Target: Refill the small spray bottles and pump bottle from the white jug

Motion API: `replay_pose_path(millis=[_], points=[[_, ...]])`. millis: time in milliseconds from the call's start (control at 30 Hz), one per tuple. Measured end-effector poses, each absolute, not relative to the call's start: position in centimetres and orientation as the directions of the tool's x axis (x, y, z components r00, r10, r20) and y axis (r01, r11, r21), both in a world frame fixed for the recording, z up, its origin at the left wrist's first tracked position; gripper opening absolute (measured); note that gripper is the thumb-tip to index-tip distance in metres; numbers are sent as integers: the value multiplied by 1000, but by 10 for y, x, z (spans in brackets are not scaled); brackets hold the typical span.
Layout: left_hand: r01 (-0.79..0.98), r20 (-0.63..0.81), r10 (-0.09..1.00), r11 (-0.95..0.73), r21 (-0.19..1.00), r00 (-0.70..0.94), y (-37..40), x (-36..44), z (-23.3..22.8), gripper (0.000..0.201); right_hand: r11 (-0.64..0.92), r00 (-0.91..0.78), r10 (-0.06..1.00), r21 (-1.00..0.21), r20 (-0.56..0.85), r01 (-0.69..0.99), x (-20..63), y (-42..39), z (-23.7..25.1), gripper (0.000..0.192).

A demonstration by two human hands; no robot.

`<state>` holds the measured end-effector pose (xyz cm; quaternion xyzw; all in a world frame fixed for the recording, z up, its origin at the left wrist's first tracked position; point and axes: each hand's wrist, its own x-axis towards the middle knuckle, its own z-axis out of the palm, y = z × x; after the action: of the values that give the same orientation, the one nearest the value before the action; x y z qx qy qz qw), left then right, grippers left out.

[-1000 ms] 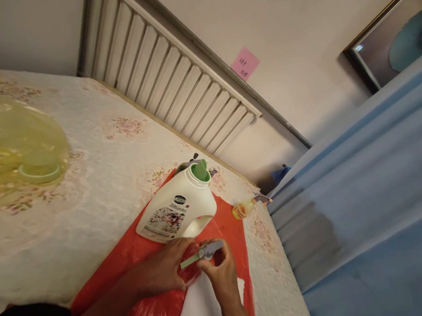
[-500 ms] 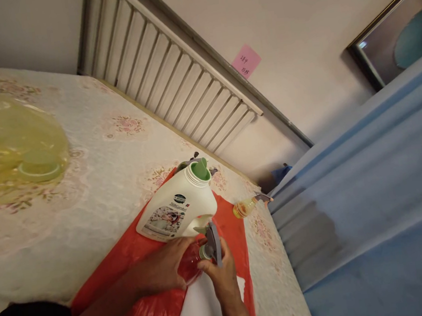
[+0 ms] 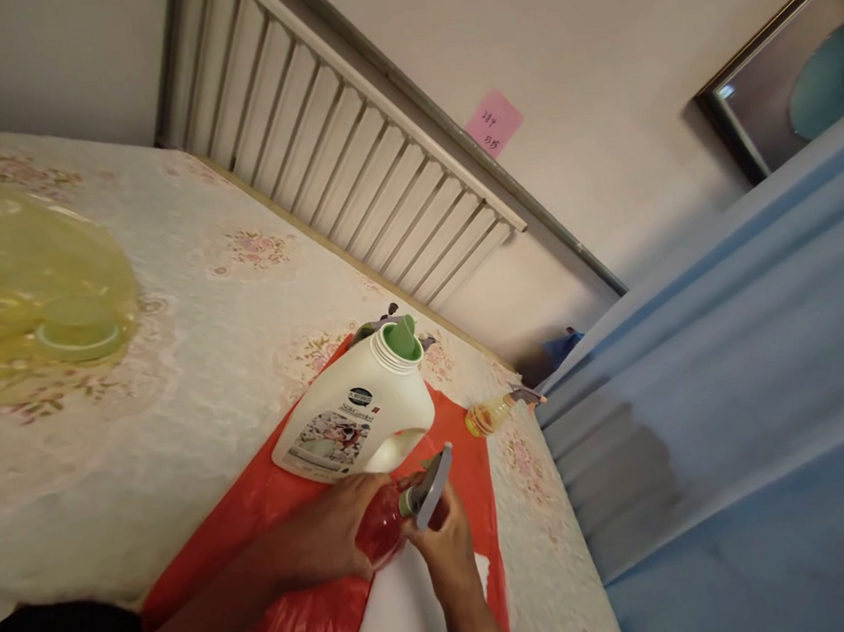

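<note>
Fingers (image 3: 427,527) pinch the spray head (image 3: 428,476) atop red bottle (image 3: 381,531).

A pale floral-patterned mattress (image 3: 189,330) carries a red plastic sheet (image 3: 458,443), a translucent yellow plastic bag (image 3: 19,288) at its far left, and a small amber spray bottle (image 3: 493,412) near the right edge.

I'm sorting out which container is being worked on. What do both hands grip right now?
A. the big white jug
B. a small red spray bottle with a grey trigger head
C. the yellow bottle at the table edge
B: the left hand holds the red spray bottle while the right hand grips its grey trigger head; the white jug stands untouched behind.
</note>
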<state>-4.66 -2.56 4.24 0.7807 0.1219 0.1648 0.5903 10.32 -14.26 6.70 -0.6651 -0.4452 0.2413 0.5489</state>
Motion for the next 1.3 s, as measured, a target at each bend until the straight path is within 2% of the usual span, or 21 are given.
replay_pose_path(millis=[100, 167, 267, 400, 600, 700, 800, 867, 1033, 1167, 1233, 1300], points=[[-45, 152, 388, -272, 961, 909, -26, -47, 43, 89, 48, 397, 908, -974, 135, 221, 107, -148, 67, 41], [-26, 140, 402, -275, 961, 905, -26, -47, 43, 84, 46, 402, 908, -981, 120, 188, 108, -148, 67, 40], [19, 104, 411, -285, 958, 906, -26, -45, 41, 73, 22, 481, 867, -973, 132, 228, 104, -143, 68, 38], [39, 89, 415, -291, 956, 905, -26, -45, 40, 71, -18, 552, 814, -943, 179, 333, 98, -140, 72, 36], [-28, 148, 400, -290, 957, 904, -26, -44, 38, 78, 42, 406, 906, -979, 121, 199, 105, -149, 70, 35], [8, 117, 411, -289, 957, 904, -26, -43, 34, 75, 2, 486, 866, -971, 120, 238, 104, -146, 67, 28], [36, 92, 418, -289, 957, 904, -26, -43, 34, 75, -43, 582, 798, -950, 154, 310, 97, -143, 67, 29], [36, 91, 418, -287, 957, 904, -26, -44, 36, 75, -52, 589, 793, -947, 154, 318, 94, -144, 67, 29], [-4, 127, 403, -292, 956, 907, -25, -42, 33, 84, 31, 473, 869, -969, 148, 246, 98, -151, 64, 34], [33, 104, 413, -312, 949, 905, -25, -40, 26, 81, -42, 587, 799, -962, 130, 270, 93, -147, 63, 26], [43, 99, 416, -319, 947, 904, -25, -41, 26, 77, -60, 636, 757, -954, 149, 295, 89, -144, 64, 27], [43, 100, 418, -318, 947, 903, -25, -43, 29, 74, -56, 633, 759, -952, 156, 301, 86, -143, 65, 28]])
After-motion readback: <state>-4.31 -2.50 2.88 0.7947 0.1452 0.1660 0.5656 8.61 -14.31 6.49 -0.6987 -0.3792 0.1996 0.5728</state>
